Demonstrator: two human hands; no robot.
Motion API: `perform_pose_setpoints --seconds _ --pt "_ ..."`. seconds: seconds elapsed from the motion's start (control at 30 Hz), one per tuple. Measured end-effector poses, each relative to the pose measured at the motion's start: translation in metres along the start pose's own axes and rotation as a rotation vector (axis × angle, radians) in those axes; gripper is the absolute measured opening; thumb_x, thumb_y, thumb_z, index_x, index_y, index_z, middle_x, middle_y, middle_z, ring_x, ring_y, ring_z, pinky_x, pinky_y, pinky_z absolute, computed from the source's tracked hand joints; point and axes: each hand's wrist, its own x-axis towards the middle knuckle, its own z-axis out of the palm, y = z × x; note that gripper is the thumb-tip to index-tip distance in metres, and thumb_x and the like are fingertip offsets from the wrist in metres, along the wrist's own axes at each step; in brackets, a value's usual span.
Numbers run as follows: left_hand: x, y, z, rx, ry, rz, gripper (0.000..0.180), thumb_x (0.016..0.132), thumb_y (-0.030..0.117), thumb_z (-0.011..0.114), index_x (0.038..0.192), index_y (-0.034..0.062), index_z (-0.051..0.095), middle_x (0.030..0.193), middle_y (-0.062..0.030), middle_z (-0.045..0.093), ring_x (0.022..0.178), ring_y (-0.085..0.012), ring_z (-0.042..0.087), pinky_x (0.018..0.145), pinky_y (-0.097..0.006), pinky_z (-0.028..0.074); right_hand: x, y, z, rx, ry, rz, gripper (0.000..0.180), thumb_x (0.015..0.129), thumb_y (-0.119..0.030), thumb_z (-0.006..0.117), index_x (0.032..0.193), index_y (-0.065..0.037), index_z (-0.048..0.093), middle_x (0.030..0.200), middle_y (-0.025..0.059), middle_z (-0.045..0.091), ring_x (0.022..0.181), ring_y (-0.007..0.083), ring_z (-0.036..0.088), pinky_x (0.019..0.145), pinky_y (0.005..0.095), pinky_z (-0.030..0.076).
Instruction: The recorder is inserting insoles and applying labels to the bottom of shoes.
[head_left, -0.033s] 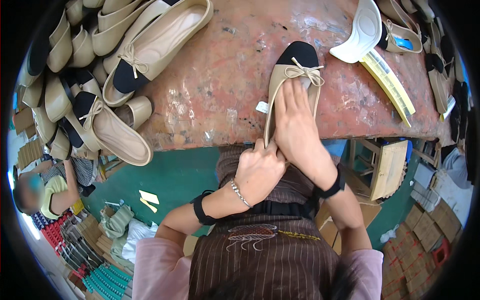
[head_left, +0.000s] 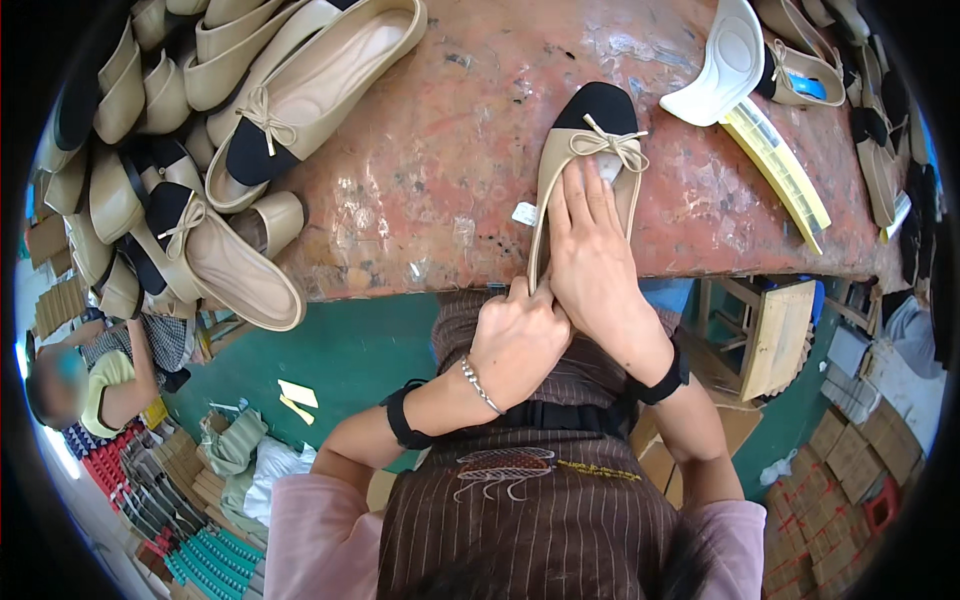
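A beige ballet flat (head_left: 588, 145) with a black toe cap and a thin bow lies at the table's front edge, its toe pointing away from me. Inside it, my right hand (head_left: 595, 265) is laid flat, with stretched fingers reaching toward the toe and pressing on the insole. A pale patch shows beyond the fingertips. My left hand (head_left: 520, 330) is closed around the heel end, just past the edge. Both hands hide the shoe's heel and most of its insole.
Several similar flats (head_left: 240, 250) are heaped at the left. Toward the right lie white shaped insoles (head_left: 728, 65), a yellow strip (head_left: 780, 165) and more shoes (head_left: 805, 80). A small white label (head_left: 524, 213) is beside the shoe. Another person (head_left: 110, 385) is at far left.
My right hand has shifted slightly inside the shoe, its fingertips a little farther back from the bow. My left hand keeps its grip on the heel.
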Motion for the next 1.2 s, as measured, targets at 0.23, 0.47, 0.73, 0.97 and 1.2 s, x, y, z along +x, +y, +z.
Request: perform_pose_setpoints --seconds 0.23,0.47,0.73,0.97,1.2 --pt "0.001 -0.003 0.001 -0.096 0.104 -0.015 0.024 0.076 0.024 0.076 0.086 0.0023 0.074 0.095 -0.0156 0.067 0.078 -0.0287 0.065 0.057 -0.037 0.056 0.029 -0.002 0.004 -0.02 -0.094 0.111 0.051 0.086 -0.009 0.05 0.129 0.018 0.051 0.136 0.0318 0.051 0.137 0.0445 0.041 0.118 0.0485 0.03" --pt "-0.002 -0.004 0.0 -0.097 0.076 0.0 0.024 0.073 0.023 0.078 0.084 0.0015 0.074 0.091 -0.0156 0.067 0.078 -0.0302 0.066 0.057 -0.039 0.056 -0.012 -0.005 -0.015 0.171 -0.026 -0.049 0.05 0.084 -0.005 0.051 0.128 0.02 0.052 0.137 0.0335 0.051 0.139 0.0434 0.04 0.118 0.0495 0.03" --pt "-0.001 -0.008 -0.003 -0.14 0.066 0.024 0.025 0.074 0.024 0.078 0.087 0.0025 0.074 0.096 -0.0165 0.068 0.08 -0.0294 0.066 0.061 -0.038 0.057 0.009 -0.002 -0.005 0.185 -0.078 -0.027 0.048 0.079 0.001 0.053 0.124 0.02 0.051 0.131 0.0348 0.052 0.132 0.0482 0.044 0.115 0.0495 0.034" --pt "-0.002 -0.008 -0.002 -0.143 0.07 0.01 0.03 0.08 0.024 0.075 0.102 0.0035 0.072 0.105 -0.0145 0.068 0.086 -0.0277 0.064 0.065 -0.035 0.056 0.032 0.002 0.018 -0.062 0.014 0.044 0.042 0.084 -0.005 0.053 0.118 0.018 0.057 0.125 0.0298 0.057 0.125 0.0412 0.051 0.115 0.049 0.031" --pt "-0.002 -0.008 0.0 -0.139 0.108 0.014 0.029 0.08 0.023 0.074 0.102 0.0032 0.072 0.106 -0.0135 0.067 0.085 -0.0265 0.064 0.063 -0.035 0.056 0.033 0.005 0.012 0.062 -0.048 0.083 0.043 0.084 -0.004 0.052 0.121 0.018 0.054 0.13 0.0331 0.053 0.131 0.0444 0.045 0.117 0.0508 0.028"
